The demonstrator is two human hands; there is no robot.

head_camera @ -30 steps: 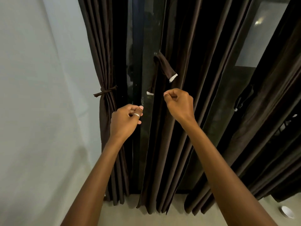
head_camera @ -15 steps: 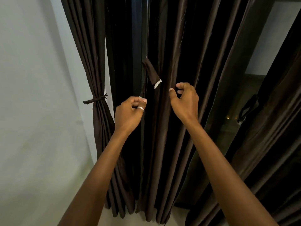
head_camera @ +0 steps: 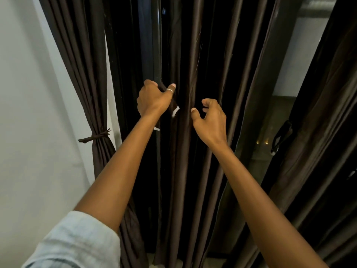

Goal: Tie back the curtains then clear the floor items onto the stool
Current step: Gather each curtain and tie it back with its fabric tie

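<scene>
head view: our left hand [head_camera: 154, 101], a ring [head_camera: 170, 90] on its thumb, curls round the dark strap [head_camera: 173, 107] that hangs on the middle curtain [head_camera: 185, 171]. the strap's white-tipped end pokes out just below the thumb. our right hand [head_camera: 211, 120] is just beside it, fingers half curled and thumb apart, gripping nothing we can see. at the left, near the wall [head_camera: 29, 113], the side curtain [head_camera: 77, 55] is bunched by a knotted tie [head_camera: 96, 135].
</scene>
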